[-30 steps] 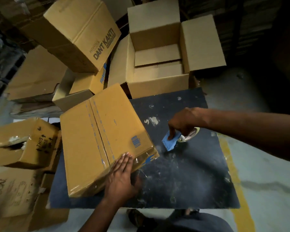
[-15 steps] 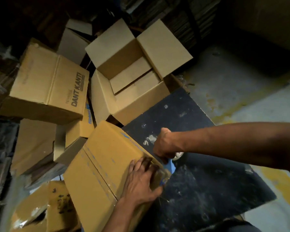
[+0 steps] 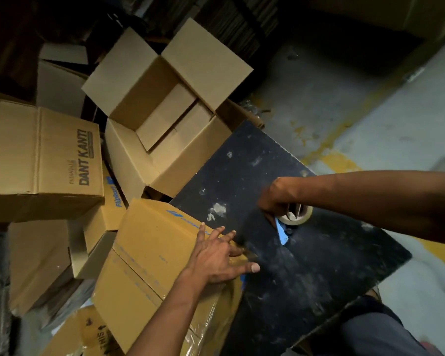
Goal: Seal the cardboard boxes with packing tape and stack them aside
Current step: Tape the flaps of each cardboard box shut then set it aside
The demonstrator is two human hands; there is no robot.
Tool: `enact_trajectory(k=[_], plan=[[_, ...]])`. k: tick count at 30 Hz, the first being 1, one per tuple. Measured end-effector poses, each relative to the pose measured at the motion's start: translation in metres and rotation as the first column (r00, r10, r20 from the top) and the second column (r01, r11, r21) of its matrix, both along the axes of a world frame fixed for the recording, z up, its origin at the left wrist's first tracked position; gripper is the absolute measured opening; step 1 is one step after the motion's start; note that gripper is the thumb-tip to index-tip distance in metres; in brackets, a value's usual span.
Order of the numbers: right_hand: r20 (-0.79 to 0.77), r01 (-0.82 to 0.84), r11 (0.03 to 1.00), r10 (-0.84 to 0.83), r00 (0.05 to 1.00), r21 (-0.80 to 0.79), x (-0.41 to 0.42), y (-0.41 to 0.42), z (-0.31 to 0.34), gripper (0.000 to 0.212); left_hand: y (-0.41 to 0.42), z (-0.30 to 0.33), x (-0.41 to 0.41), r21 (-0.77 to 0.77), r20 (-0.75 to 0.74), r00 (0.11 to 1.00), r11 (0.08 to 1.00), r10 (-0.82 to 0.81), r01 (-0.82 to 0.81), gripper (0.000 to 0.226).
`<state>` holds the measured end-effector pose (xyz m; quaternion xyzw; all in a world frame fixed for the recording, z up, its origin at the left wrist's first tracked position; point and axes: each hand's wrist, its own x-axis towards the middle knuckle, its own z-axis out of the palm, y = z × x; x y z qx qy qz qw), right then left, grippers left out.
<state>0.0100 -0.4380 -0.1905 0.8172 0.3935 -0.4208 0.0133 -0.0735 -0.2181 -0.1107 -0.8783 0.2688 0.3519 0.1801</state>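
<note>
A closed cardboard box (image 3: pixel 152 255) lies tilted at the near left edge of a dark, scuffed counter (image 3: pixel 306 273), with a strip of clear tape along its top seam and glossy tape wrapped over its near right end. The left hand (image 3: pixel 216 255) lies flat on the box's right end, fingers (image 3: pixel 203 233) straight and spread, the thumb reaching out over the box edge toward the counter.

To the right and a little farther away, the right hand (image 3: pixel 278 199) is curled around a tape dispenser (image 3: pixel 288 222), its fingers closed on the grip. The roll of packing tape (image 3: pixel 297 217) shows just beside the knuckles, and the dispenser's blue blade guard (image 3: pixel 283 233) points down to the counter surface. The dispenser sits well apart from the box, with bare dark counter between them.

Beyond the counter's far left edge stands an open box (image 3: pixel 165 119) with its flaps raised. To the left of it a closed box printed "DANT KANTI" (image 3: pixel 44 160) lies on other cartons, and one with blue "Flipkart" lettering (image 3: pixel 111 201) is wedged beneath it. More flattened and loose cartons fill the left side. At the right, pale concrete floor (image 3: pixel 396 129) carries worn yellow paint lines (image 3: pixel 339 163). A grey-clad leg (image 3: pixel 375 335) shows at the near right corner.
</note>
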Motion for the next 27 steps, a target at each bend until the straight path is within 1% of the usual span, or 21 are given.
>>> enact_trajectory(k=[1,2,3,5,6,7,8,9,12,13,14,15,16,17,18,19,21,22,24,26,27], plan=[[0.028,0.0,1.0,-0.001,1.0,0.018,0.0,0.001,0.0,0.039,0.0,0.0,0.001,-0.048,-0.004,1.0,0.999,0.017,-0.017,0.115],[0.054,0.023,0.999,-0.025,0.998,0.031,-0.001,0.002,-0.003,0.038,0.003,0.0,0.001,-0.145,0.005,0.999,0.988,0.054,-0.053,0.113],[0.08,0.051,0.998,-0.055,0.995,0.048,-0.001,0.002,-0.008,0.037,0.008,-0.001,0.0,-0.285,0.019,0.995,0.955,0.094,-0.085,0.104],[0.119,0.12,0.988,-0.132,0.984,0.097,-0.002,-0.002,-0.015,0.034,0.024,-0.006,-0.007,-0.589,0.086,0.984,0.804,0.158,-0.078,0.075],[0.135,0.151,0.981,-0.168,0.977,0.126,-0.003,-0.005,-0.016,0.034,0.03,-0.008,-0.011,-0.68,0.109,0.974,0.73,0.197,-0.072,0.065],[0.151,0.175,0.974,-0.197,0.969,0.144,-0.004,-0.007,-0.016,0.032,0.035,-0.009,-0.014,-0.718,0.11,0.967,0.691,0.23,-0.083,0.061],[0.162,0.189,0.97,-0.214,0.963,0.155,-0.004,-0.008,-0.017,0.031,0.038,-0.01,-0.016,-0.717,0.104,0.964,0.691,0.244,-0.097,0.06],[0.166,0.192,0.969,-0.217,0.962,0.155,-0.005,-0.008,-0.019,0.03,0.04,-0.011,-0.018,-0.688,0.108,0.968,0.72,0.227,-0.092,0.06],[0.179,0.236,0.965,-0.254,0.95,0.118,-0.007,-0.003,-0.016,0.032,0.039,-0.018,-0.018,-0.491,0.121,0.986,0.87,0.115,-0.041,0.065],[0.206,0.255,0.961,-0.272,0.94,0.102,-0.009,-0.002,-0.012,0.035,0.037,-0.019,-0.015,-0.437,0.129,0.986,0.899,0.104,-0.038,0.07],[0.233,0.277,0.955,-0.294,0.927,0.103,-0.012,-0.001,-0.008,0.038,0.037,-0.02,-0.01,-0.426,0.15,0.982,0.904,0.113,-0.039,0.075],[0.257,0.297,0.945,-0.324,0.91,0.137,-0.016,0.0,-0.002,0.039,0.04,-0.02,-0.004,-0.459,0.183,0.973,0.887,0.139,-0.04,0.077],[0.273,0.311,0.926,-0.363,0.891,0.214,-0.021,0.0,0.004,0.038,0.044,-0.021,0.003,-0.517,0.223,0.959,0.855,0.172,-0.034,0.074],[0.266,0.319,0.89,-0.411,0.872,0.326,-0.027,0.001,0.01,0.038,0.05,-0.023,0.009,-0.566,0.262,0.944,0.824,0.199,-0.016,0.069],[0.217,0.34,0.824,-0.471,0.855,0.453,-0.036,0.002,0.015,0.043,0.057,-0.025,0.012,-0.582,0.299,0.932,0.813,0.203,0.009,0.063],[0.12,0.388,0.726,-0.54,0.833,0.569,-0.048,0.004,0.02,0.053,0.062,-0.028,0.014,-0.57,0.325,0.927,0.821,0.19,0.031,0.058],[-0.104,0.525,0.475,-0.664,0.741,0.707,-0.08,0.018,0.015,0.07,0.071,-0.035,0.008,-0.543,0.355,0.92,0.837,0.163,0.061,0.057],[-0.213,0.595,0.345,-0.711,0.671,0.726,-0.1,0.029,0.008,0.076,0.073,-0.038,0.006,-0.534,0.378,0.913,0.842,0.152,0.081,0.059],[-0.401,0.709,0.119,-0.754,0.52,0.695,-0.139,0.057,-0.009,0.083,0.074,-0.042,0.006,-0.539,0.374,0.914,0.839,0.156,0.078,0.063],[-0.554,0.767,-0.085,-0.743,0.376,0.636,-0.172,0.092,-0.026,0.085,0.076,-0.049,0.005,-0.569,0.384,0.906,0.819,0.18,0.078,0.064],[-0.596,0.762,-0.173,-0.736,0.321,0.624,-0.184,0.109,-0.035,0.087,0.077,-0.053,0.006,-0.582,0.402,0.897,0.807,0.183,0.096,0.063]])
